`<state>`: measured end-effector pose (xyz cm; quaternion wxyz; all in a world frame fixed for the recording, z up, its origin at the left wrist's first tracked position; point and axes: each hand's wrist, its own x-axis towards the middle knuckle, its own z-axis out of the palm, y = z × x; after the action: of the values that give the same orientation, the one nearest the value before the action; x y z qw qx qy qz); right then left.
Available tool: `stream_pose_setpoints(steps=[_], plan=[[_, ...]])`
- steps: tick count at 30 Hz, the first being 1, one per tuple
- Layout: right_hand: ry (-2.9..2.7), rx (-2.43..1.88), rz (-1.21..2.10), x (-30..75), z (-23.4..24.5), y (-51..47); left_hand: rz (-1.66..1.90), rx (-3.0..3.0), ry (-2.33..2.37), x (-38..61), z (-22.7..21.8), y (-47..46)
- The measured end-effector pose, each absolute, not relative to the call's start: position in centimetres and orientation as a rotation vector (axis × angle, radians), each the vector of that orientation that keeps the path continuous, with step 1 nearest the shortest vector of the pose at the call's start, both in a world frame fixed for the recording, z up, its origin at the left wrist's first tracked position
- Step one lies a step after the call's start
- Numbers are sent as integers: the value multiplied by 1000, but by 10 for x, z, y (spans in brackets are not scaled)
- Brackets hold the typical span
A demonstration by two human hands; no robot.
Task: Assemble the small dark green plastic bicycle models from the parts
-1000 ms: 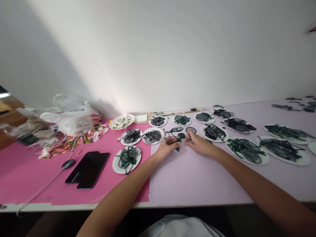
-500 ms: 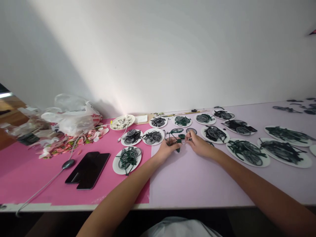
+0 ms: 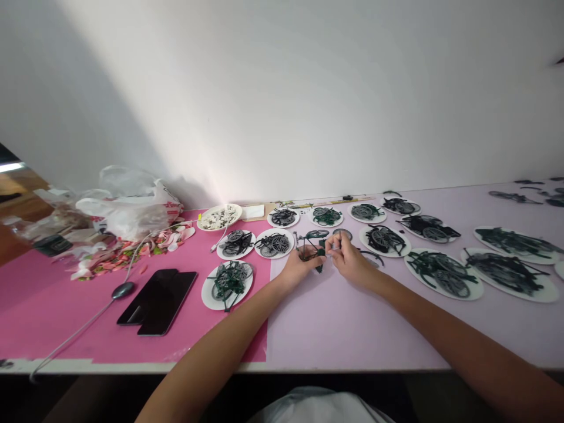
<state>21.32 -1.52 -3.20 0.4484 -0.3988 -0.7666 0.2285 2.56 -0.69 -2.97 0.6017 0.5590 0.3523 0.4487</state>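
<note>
My left hand (image 3: 300,267) is closed around a dark green model bicycle frame (image 3: 320,268), which has a thin grey stem rising at its left end. My right hand (image 3: 349,257) is beside it on the right, thumb and fingertips pinched together near the frame. Whatever lies in that pinch is too small to make out. Just beyond my hands, loose grey spoked wheels (image 3: 317,234) rest on the pale purple table. A dark curved piece (image 3: 372,256) lies to the right of my right hand.
White plates of black bicycle parts (image 3: 274,243) and green bicycle parts (image 3: 227,285) surround my hands. At left are two dark phone-like slabs (image 3: 163,299), a cable with a dark oval piece (image 3: 123,290), artificial petals (image 3: 145,249) and a plastic bag (image 3: 127,214). A wall rises behind.
My right hand has shifted slightly left, closer to the frame and my left hand. The dark curved piece beside it shows more now. My left hand keeps its hold.
</note>
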Motion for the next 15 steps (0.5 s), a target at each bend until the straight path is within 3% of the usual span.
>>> stream_pose_setpoints(steps=[15], plan=[[-1889,-1021,601,206,-37,-17,1024,1337,803,27,-36,-2]])
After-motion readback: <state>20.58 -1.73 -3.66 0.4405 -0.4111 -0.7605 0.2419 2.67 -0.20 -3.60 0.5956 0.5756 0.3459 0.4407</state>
